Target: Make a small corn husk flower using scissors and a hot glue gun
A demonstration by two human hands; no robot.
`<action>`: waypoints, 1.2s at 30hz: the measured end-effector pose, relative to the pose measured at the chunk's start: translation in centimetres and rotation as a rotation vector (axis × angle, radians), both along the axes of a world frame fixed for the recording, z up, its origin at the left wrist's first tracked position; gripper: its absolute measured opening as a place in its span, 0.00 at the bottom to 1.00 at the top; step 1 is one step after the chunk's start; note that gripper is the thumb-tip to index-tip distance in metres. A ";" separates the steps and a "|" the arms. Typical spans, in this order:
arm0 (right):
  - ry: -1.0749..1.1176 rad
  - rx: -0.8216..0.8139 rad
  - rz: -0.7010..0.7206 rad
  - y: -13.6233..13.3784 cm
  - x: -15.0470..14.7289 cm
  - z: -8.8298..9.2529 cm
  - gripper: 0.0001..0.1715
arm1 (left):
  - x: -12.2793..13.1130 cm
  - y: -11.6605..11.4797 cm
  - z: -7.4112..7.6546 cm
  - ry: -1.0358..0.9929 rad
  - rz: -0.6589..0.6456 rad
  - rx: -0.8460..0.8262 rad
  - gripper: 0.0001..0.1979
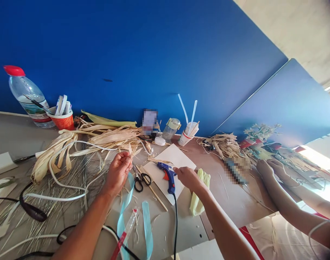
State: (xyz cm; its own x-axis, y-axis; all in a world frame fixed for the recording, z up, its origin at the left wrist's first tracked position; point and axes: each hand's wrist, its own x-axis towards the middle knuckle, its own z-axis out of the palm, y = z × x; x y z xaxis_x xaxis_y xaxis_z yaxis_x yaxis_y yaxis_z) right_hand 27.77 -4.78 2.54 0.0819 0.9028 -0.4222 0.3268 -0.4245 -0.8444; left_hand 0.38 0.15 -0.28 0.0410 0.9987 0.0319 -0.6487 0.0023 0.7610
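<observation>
My left hand is closed in a pinch around a small pale corn husk piece, held upright above the table. On the white sheet lies a blue hot glue gun with an orange trigger, its nozzle to the left. My right hand has its fingers bunched at the back end of this gun; whatever they pinch there is too small to make out. Between my hands, black-handled scissors lie by a thin wooden stick. A folded pale green husk sits beneath my right wrist.
Dried husks are heaped behind my left hand, near a red cup and a water bottle. Light blue ribbon and cables cross the front. Straws stand in a cup. Another person's hands are at right.
</observation>
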 end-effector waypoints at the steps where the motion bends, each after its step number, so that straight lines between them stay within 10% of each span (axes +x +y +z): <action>1: -0.022 0.070 -0.044 -0.2 -0.7 0.7 0.21 | 0.0 0.0 0.0 0.005 -0.003 -0.003 0.13; 5: 0.090 0.380 -0.104 -0.5 -5.7 2.0 0.11 | 0.1 -0.1 0.3 0.023 -0.015 -0.009 0.13; 13: 0.225 0.496 -0.107 2.0 -15.0 0.0 0.09 | 0.2 -0.3 0.5 0.074 -0.030 -0.091 0.16; 36: 0.720 0.417 -0.356 1.6 -17.4 -0.1 0.16 | 0.5 -0.5 -0.3 0.218 0.124 -0.006 0.13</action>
